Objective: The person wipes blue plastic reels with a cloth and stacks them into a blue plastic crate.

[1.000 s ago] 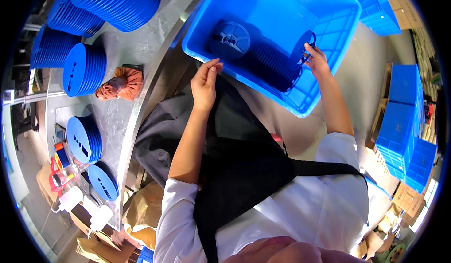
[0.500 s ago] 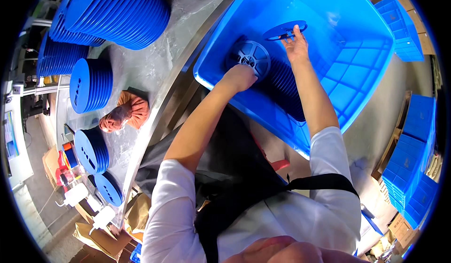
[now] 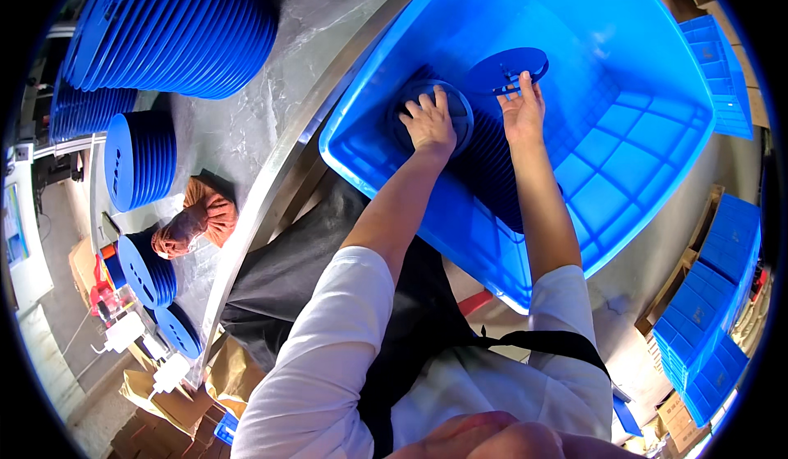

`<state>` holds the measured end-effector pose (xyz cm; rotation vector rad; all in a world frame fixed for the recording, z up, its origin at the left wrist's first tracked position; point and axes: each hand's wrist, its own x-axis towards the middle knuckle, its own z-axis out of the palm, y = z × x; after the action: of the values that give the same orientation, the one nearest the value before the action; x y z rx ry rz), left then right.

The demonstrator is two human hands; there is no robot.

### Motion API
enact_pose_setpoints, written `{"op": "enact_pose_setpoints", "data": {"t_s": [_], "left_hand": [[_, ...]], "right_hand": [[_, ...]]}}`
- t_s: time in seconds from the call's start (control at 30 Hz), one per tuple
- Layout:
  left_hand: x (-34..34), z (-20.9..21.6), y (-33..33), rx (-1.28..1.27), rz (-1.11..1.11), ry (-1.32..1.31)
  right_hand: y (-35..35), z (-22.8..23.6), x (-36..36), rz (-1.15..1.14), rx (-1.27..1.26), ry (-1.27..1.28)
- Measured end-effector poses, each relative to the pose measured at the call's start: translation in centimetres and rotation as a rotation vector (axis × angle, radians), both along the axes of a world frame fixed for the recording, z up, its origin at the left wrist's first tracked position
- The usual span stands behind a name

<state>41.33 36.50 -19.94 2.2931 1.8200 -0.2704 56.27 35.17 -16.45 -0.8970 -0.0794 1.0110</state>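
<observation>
My right hand point(image 3: 523, 114) pinches the edge of a flat blue plastic disc point(image 3: 507, 67) with cut-out slots, held up inside a large blue plastic bin point(image 3: 640, 164). To its left, my left hand point(image 3: 430, 121) lies with fingers spread over the face of a round blue reel point(image 3: 461, 123), which it partly covers. Just beneath and between my forearms, a row of dark blue discs point(image 3: 491, 168) stands packed together in the bin, in shadow.
On the metal-topped table point(image 3: 271, 114) at left are several stacks of blue discs point(image 3: 176, 32) and a brown cloth bundle point(image 3: 197, 219). White bottles point(image 3: 171, 372) stand at the table's near end. Blue crates point(image 3: 706, 303) are stacked on the right, beside cardboard boxes point(image 3: 680, 416).
My left hand has gone from closed at the reel's centre to spread over its face. The disc in my right hand is tilted to show more of its face. The view has shifted slightly.
</observation>
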Motion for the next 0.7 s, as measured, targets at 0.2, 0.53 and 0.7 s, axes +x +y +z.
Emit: {"op": "enact_pose_setpoints", "data": {"t_s": [0.2, 0.53, 0.7], "left_hand": [[-0.9, 6.2, 0.6, 0.025, 0.016, -0.399], [-18.7, 14.8, -9.0, -0.452, 0.555, -1.615], [-20.2, 13.8, -11.8, -0.414, 0.527, -1.592]], "right_hand": [[3.4, -0.2, -0.3, -0.054, 0.075, 0.100], [9.1, -3.2, -5.3, 0.104, -0.211, -0.103], [9.7, -3.1, -7.2, 0.139, -0.245, -0.190]]}}
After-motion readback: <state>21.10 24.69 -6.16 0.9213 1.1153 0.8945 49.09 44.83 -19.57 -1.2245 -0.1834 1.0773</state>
